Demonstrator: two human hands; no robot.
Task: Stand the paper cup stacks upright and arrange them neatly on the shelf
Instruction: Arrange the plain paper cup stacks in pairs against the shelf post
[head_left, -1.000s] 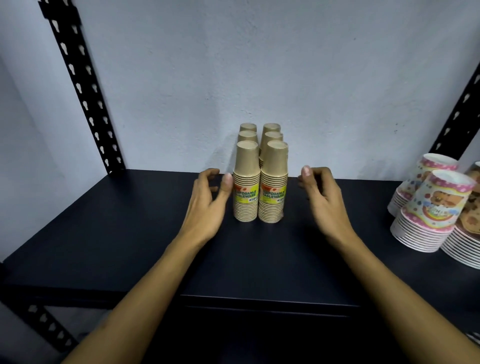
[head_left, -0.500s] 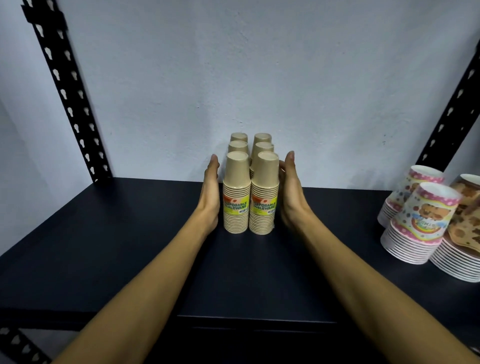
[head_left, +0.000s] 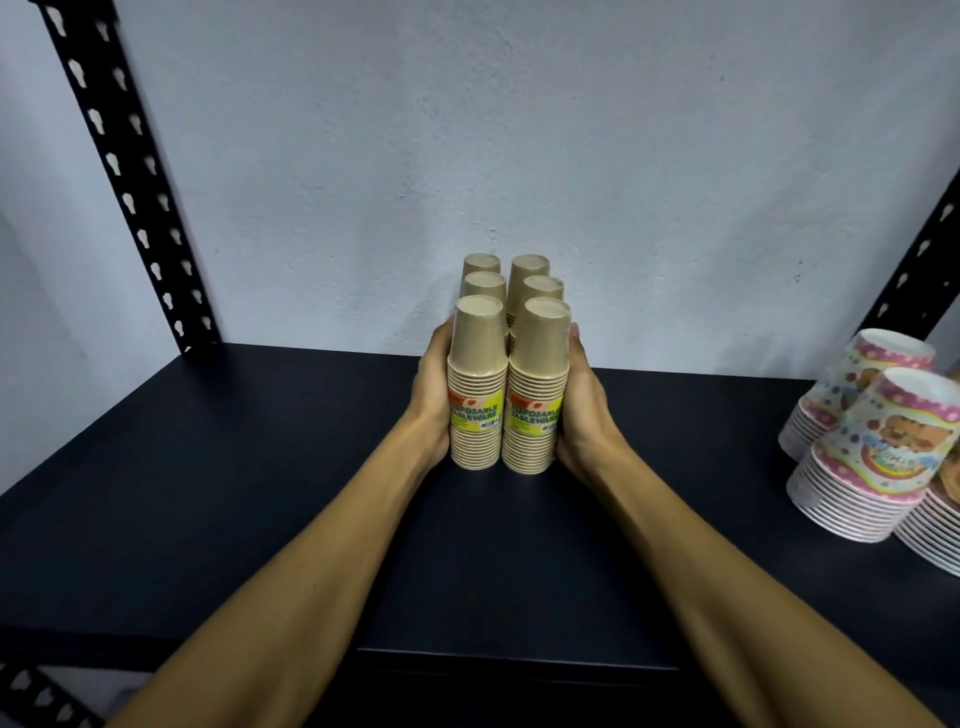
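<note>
Both hands closed in: left hand (head_left: 434, 395) & right hand (head_left: 584, 400) now press flat, fingers straight, vs the upright brown cup stacks (head_left: 506, 374) mid-shelf (head_left: 208, 467) near back edge; squaring step, next prob. gentle release.

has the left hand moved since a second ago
Yes. The left hand has closed in rightward and now presses flat against the brown cup stacks; a second ago a gap separated its palm from them.
</note>
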